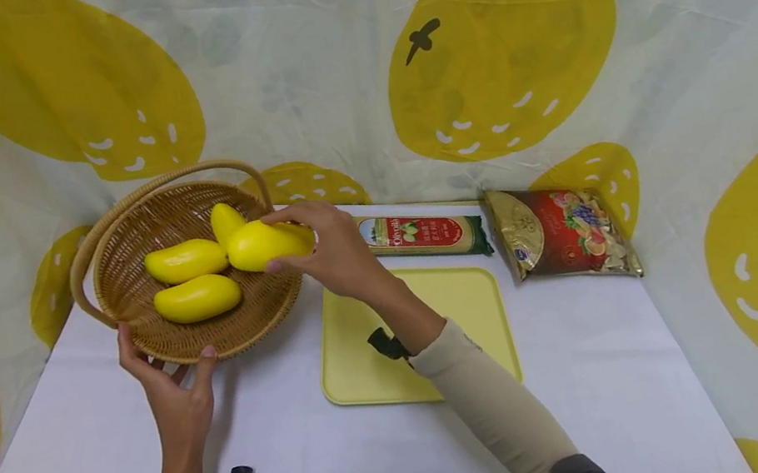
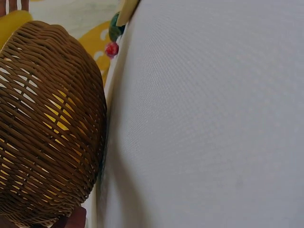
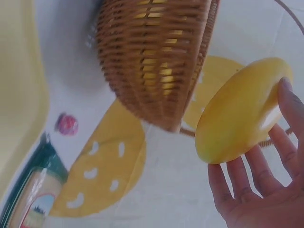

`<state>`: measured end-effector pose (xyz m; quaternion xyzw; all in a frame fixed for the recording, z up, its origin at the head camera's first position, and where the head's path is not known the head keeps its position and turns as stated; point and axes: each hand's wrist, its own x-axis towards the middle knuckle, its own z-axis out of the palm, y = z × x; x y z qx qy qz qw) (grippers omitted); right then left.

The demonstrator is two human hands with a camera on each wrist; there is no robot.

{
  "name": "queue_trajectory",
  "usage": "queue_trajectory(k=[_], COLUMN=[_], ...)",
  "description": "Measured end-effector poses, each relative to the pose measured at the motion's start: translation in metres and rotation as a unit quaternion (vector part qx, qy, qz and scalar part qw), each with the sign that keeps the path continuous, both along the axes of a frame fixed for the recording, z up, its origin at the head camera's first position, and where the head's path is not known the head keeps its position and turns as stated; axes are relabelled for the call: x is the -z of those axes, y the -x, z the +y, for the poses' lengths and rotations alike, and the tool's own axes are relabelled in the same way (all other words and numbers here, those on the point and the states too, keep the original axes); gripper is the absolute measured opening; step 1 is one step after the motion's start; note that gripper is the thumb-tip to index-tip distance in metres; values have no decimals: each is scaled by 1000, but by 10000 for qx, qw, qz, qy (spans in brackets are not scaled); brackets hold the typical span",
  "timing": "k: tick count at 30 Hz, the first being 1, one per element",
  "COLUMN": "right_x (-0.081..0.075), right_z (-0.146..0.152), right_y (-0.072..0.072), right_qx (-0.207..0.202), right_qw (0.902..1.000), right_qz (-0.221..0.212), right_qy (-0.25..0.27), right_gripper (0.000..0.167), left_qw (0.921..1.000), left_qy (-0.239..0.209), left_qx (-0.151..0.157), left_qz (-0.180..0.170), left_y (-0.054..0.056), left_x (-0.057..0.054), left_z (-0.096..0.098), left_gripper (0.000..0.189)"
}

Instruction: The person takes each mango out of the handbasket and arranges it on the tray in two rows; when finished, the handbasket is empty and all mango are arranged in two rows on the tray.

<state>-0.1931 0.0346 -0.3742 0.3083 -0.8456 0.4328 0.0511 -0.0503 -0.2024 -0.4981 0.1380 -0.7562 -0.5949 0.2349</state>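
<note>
A brown wicker basket (image 1: 243, 328) with an arched handle leans toward me at the left of the table. My left hand (image 1: 174, 395) grips its near rim, the thumb at the edge and part of the fingers hidden beneath. Three yellow mangoes lie inside, among them a front one (image 1: 198, 299). Over the basket's right side, my right hand (image 1: 331, 249) holds another yellow mango (image 1: 268, 243) between thumb and fingers. The right wrist view shows this mango (image 3: 244, 111) beyond the rim of the basket (image 3: 152, 57). Whether the basket's underside touches the table cannot be told.
A pale yellow tray (image 1: 379, 363) lies under my right forearm. Behind it is a long green-and-red packet (image 1: 424, 233), and right of that a red-and-gold bag (image 1: 564, 229). A small red thing (image 3: 67, 124) sits near the basket. Fruit-patterned cloth (image 1: 316, 53) hangs behind the white table (image 1: 600, 367).
</note>
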Motion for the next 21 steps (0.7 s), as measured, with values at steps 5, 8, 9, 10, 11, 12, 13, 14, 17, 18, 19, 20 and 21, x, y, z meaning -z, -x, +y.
queue_trajectory(k=[5, 8, 9, 10, 11, 12, 13, 14, 17, 18, 19, 20, 21], right_x=[7, 12, 14, 16, 18, 21, 23, 26, 35, 38, 41, 45, 49], right_z=[21, 34, 38, 42, 46, 50, 53, 56, 65, 67, 69, 71, 73], right_y=[5, 8, 9, 9, 9, 9, 9, 9, 9, 9, 8, 8, 8], right_qx=[261, 458, 517, 583, 651, 720, 781, 828, 958, 989, 1022, 1053, 1078], right_qw=[9993, 9982, 9977, 9972, 9965, 9959, 9955, 9951, 9943, 9939, 9934, 9928, 9921], right_qz=[-12, -93, -133, -196, -270, -313, -356, -389, -438, -474, -522, -565, -622], right_qy=[265, 387, 408, 433, 455, 440, 410, 373, 171, 97, 21, -67, -139], right_gripper=[54, 54, 54, 54, 54, 54, 53, 53, 53, 53, 52, 52, 51], left_qw=[10000, 10000, 10000, 10000, 10000, 10000, 10000, 10000, 10000, 10000, 10000, 10000, 10000], left_qy=[-13, -31, -39, -42, -41, -42, -47, -51, -55, -55, -49, -44, -39], left_qx=[-20, -22, -24, -21, -17, -20, -21, -25, -49, -55, -56, -62, -69], left_qz=[-44, -65, -72, -76, -79, -78, -75, -70, -57, -54, -47, -51, -58], left_y=[0, 1, 1, 1, 1, 1, 1, 1, 1, 2, 1, 2, 2], left_x=[0, 0, 0, 0, 0, 0, 0, 0, 1, 1, 1, 1, 1], left_z=[0, 0, 0, 0, 0, 1, 1, 1, 1, 1, 2, 2, 2], left_gripper=[110, 110, 110, 111, 110, 111, 111, 110, 109, 109, 109, 109, 110])
